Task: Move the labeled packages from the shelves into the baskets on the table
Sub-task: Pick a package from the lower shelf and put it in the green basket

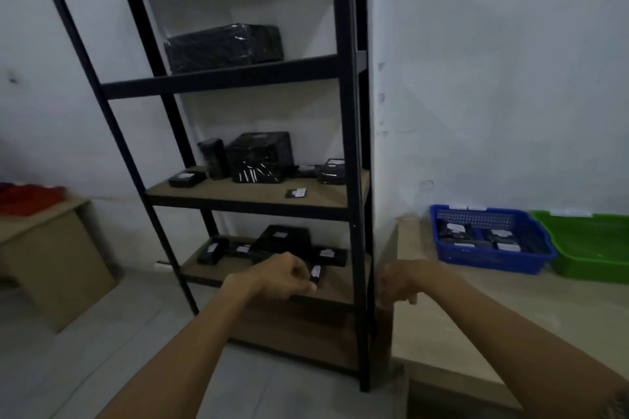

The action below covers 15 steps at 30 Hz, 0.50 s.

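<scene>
Now my left hand (280, 277) pinches a small labeled package (316, 273) at its fingertips, lower center, just over the low shelf (200, 270); my right hand (400, 282) seems loosely curled, holding nothing.

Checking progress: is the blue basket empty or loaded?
Loaded, not full: several black labeled packages lie in the blue basket on the table, below its rim.
</scene>
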Each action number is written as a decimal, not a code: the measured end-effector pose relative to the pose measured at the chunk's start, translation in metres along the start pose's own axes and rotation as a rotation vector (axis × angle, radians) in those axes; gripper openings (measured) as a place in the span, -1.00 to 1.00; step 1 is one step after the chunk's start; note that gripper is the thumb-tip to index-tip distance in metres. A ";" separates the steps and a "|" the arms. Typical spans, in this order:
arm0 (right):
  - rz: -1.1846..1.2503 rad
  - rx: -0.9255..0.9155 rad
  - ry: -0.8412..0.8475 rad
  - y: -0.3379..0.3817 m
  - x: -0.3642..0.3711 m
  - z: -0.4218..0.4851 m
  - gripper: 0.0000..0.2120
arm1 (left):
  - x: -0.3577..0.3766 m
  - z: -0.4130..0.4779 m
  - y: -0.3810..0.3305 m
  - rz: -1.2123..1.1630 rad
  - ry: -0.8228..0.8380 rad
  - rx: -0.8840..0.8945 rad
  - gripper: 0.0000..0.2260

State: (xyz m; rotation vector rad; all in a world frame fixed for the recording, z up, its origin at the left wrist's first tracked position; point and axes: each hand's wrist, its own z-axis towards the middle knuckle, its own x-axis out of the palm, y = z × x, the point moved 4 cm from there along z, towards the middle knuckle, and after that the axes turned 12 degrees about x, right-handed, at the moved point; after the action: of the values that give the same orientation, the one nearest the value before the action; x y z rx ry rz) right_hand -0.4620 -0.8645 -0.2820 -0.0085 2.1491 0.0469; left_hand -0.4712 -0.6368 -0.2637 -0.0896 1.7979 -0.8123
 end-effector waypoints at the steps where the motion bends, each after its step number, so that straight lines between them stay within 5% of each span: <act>1: -0.037 -0.007 -0.035 0.013 -0.011 0.001 -0.59 | -0.012 -0.004 0.007 0.011 -0.017 -0.007 -0.75; 5: -0.059 -0.094 -0.194 0.064 -0.058 0.020 -0.67 | -0.057 -0.016 0.044 0.031 -0.167 -0.019 -0.84; 15: -0.092 -0.242 -0.124 0.186 -0.105 0.093 -0.65 | -0.131 -0.022 0.163 0.011 -0.237 -0.148 -0.84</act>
State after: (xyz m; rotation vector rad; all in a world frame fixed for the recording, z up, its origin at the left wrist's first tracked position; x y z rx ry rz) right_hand -0.3318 -0.6763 -0.2395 -0.2390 2.0054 0.2469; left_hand -0.3870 -0.4447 -0.2458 -0.2619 1.6298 -0.6320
